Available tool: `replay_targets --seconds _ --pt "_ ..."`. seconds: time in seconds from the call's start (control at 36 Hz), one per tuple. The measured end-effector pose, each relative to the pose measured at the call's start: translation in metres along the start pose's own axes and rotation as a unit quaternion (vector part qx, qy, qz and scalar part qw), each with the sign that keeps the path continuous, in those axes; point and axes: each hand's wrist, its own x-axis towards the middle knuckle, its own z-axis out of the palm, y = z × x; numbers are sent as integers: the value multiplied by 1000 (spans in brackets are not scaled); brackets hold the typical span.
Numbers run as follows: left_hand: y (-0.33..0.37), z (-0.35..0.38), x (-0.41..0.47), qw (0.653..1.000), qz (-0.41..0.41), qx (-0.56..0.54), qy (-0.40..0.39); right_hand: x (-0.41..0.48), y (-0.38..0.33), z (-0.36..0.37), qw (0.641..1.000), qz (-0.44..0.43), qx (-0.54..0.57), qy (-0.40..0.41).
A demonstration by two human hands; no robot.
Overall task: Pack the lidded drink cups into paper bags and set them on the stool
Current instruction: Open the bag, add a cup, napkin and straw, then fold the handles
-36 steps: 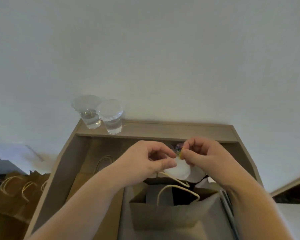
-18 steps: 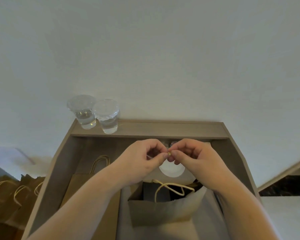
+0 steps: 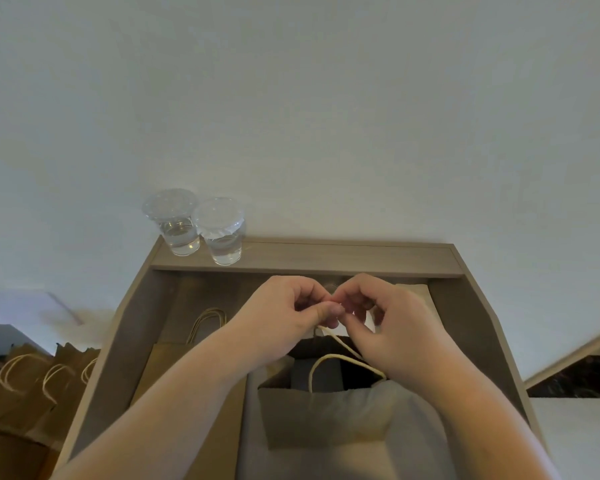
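An open brown paper bag stands in front of me, its cord handles rising to my hands. My left hand and my right hand meet fingertip to fingertip above the bag's mouth, and both pinch the upper handle cord. What is inside the bag is hidden by my hands. Two clear lidded cups with water, one at the left and one beside it, stand on the back ledge of the wooden unit.
A flat paper bag with its handle lies on the surface to the left of the open one. Several more paper bags stand lower down at the far left. A white wall rises behind the ledge.
My hands came closer together and now pinch the cord at one spot. The view tilted down slightly; the white lid seen below my hands earlier is now covered.
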Motion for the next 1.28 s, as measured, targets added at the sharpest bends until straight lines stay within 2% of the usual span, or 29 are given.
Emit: replay_targets --seconds 0.17,0.25,0.33,0.44,0.53,0.58,0.64,0.75,0.89,1.11,1.28 --pt "-3 -1 -3 999 -6 -2 44 2 6 -1 997 56 42 27" --pt "-5 -5 -9 997 -21 52 44 2 11 -2 993 93 65 39" --pt "4 -12 -16 994 -33 102 10 2 13 -4 990 110 71 52" --pt "14 -27 -37 987 -63 129 -77 4 14 -6 993 110 37 30" --pt "13 -31 -54 967 -68 199 -145 7 15 -7 994 110 -10 -10" --pt "11 -25 -58 949 -74 263 -156 8 16 -6 992 111 -42 -40" --pt "8 -12 -53 944 -43 301 -125 10 14 -6 991 110 -55 -52" --pt "-5 10 -41 939 40 341 4 10 11 -4 990 110 -51 -66" --pt "-16 20 -35 946 69 310 56 4 9 0 986 123 -51 -103" --pt "-20 22 -37 942 96 307 93 -3 -3 -6 983 113 -65 -127" --pt "-19 21 -37 947 91 301 71 -9 -10 -12 979 118 -82 -148"
